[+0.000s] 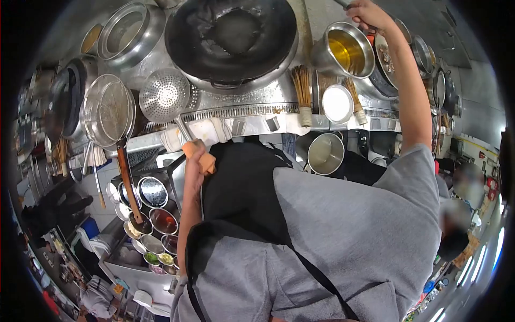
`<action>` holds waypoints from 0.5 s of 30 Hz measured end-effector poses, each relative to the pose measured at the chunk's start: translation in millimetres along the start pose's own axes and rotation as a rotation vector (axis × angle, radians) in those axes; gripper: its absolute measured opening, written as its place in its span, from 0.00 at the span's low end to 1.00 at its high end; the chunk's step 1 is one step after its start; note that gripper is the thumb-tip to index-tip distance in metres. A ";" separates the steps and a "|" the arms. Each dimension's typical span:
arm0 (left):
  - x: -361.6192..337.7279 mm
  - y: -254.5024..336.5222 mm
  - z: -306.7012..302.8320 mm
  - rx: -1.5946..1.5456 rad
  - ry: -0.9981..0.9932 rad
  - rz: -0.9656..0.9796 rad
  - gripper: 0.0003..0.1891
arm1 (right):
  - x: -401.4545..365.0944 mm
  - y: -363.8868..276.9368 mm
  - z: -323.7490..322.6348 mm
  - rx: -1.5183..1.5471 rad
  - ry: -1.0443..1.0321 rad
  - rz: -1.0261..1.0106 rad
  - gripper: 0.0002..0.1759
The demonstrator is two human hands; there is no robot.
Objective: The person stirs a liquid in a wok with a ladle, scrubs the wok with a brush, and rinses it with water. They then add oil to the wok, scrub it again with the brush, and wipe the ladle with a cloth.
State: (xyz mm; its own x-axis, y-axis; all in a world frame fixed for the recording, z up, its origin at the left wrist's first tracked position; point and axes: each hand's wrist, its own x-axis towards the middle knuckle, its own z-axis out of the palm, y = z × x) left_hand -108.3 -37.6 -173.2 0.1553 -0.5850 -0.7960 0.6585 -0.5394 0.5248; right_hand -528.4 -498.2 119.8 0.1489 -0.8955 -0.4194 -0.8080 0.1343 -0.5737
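Two hands in use, items listed from the body outward

1. Seasoning bowls (153, 225), steel, clustered on a side rack below the range's left front corner, within easy reach for dipping
2. Left hand (196, 161), fist clamped on the orange-wrapped handle of the perforated skimmer (163, 95); its bowl rests against the range's front edge, left of the wok, probably so it drains there
3. Wire strainer (107, 110), wooden handle hanging down over the left front edge, parked beside the skimmer
4. Steel pot (325, 154), empty, set below the front edge on the right
5. Bamboo brushes (302, 88), upright along the front edge, bristles up, likely to dry
6. Wok (230, 37), dark, seated in the centre of the range
7. Oil pot (346, 49), holding yellow liquid, tilted at the range's right far corner
8. Right hand (367, 13), arm fully extended, fingers closed just past the pot's far rim, apparently on its handle, steadying the tilt
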 end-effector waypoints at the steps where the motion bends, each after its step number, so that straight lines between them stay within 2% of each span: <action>1: 0.7 0.9 1.1 0.007 0.000 0.028 0.20 | -10.6 -17.9 10.1 0.007 0.037 -0.014 0.12; 2: 4.3 0.3 -1.1 0.003 -0.005 0.052 0.20 | -13.5 -29.2 21.7 0.059 0.039 -0.061 0.08; 3: 9.8 -2.8 -5.8 -0.003 -0.008 0.079 0.20 | -13.9 -42.2 32.8 0.110 0.039 -0.112 0.08; 4: 10.8 -1.0 -8.4 -0.014 -0.005 0.115 0.19 | -13.7 -59.2 45.0 0.161 0.034 -0.173 0.12; 5: 11.9 -0.2 -10.2 -0.027 0.012 0.153 0.19 | -16.5 -81.0 59.1 0.178 0.007 -0.183 0.11; 6: 13.8 2.9 -14.2 -0.051 -0.003 0.150 0.18 | -9.8 -98.0 74.6 0.233 -0.049 -0.231 0.07; 7: 12.5 10.4 -15.5 -0.027 -0.001 0.185 0.18 | 1.1 -109.8 95.2 0.289 -0.112 -0.280 0.08; 8: 11.7 18.6 -15.6 0.000 0.002 0.216 0.18 | 13.1 -126.1 118.6 0.343 -0.178 -0.324 0.14; 11: 17.7 37.1 -22.5 -0.055 0.008 0.188 0.16 | 42.0 -187.9 188.8 0.411 -0.323 -0.314 0.12; 14: 17.4 56.8 -25.4 -0.110 -0.043 0.210 0.25 | 95.1 -246.3 272.4 0.398 -0.417 -0.288 0.11; 15: 28.8 50.8 -36.2 -0.100 -0.035 0.220 0.22 | 98.9 -271.0 300.3 0.400 -0.357 -0.267 0.09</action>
State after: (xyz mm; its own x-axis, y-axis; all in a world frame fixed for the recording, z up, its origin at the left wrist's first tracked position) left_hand -43.7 -59.9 -180.4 0.2783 -0.7036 -0.6538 0.6814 -0.3351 0.6507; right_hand -123.6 -495.7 22.5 0.5552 -0.7318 -0.3951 -0.4497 0.1355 -0.8829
